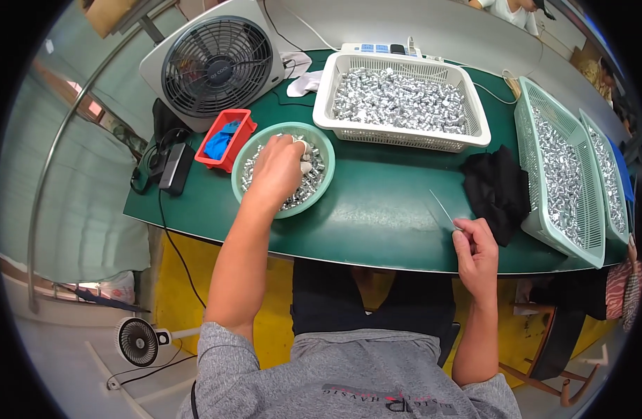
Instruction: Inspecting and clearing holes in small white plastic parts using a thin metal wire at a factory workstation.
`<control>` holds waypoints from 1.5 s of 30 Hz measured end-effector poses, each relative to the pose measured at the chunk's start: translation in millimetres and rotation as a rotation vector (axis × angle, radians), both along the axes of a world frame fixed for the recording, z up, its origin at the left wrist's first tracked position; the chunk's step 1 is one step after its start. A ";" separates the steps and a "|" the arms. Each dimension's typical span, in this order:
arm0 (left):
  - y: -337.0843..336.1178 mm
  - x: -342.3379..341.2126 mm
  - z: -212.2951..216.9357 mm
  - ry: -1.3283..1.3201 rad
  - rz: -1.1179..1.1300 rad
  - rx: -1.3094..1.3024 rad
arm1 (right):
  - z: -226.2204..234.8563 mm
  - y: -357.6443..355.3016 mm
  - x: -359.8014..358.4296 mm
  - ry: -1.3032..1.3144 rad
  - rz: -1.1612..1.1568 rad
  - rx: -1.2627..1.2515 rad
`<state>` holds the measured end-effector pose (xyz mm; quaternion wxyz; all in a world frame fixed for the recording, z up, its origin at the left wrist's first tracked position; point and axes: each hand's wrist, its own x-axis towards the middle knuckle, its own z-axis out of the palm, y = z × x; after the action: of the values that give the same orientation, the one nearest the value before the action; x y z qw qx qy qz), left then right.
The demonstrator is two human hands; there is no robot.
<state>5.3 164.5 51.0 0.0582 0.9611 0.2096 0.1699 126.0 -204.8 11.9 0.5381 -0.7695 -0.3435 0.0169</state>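
Right hand (478, 250) pinches thin rod (442, 207) — likely light, springy, best held by end; left hand (280, 166) over bowl (329, 164), grasp unclear.

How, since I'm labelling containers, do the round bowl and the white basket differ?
The bowl is round and pale green; the basket is rectangular and white. The bowl is smaller than the basket. The left hand reaches into the bowl, while no hand is at the basket. Both hold small silvery metal parts and stand on the green table.
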 end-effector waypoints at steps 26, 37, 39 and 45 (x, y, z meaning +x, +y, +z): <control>-5.0 4.0 -5.4 -0.076 -0.017 0.199 | -3.6 -0.4 0.2 -0.118 -0.021 0.087; -103.3 17.8 -5.8 -0.409 -0.470 -0.347 | -6.5 0.1 -0.4 -0.047 -0.049 0.107; -107.1 24.0 -29.1 -0.275 -0.503 -0.308 | -7.3 1.2 -1.1 -0.046 -0.057 0.119; -112.4 18.5 -32.6 -0.244 -0.453 -0.366 | -2.5 2.8 -2.3 -0.062 -0.066 0.081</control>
<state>23.7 52.1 18.3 0.2915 0.9294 0.0086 0.2263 123.7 -202.0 9.4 0.5584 -0.7581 -0.3347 -0.0388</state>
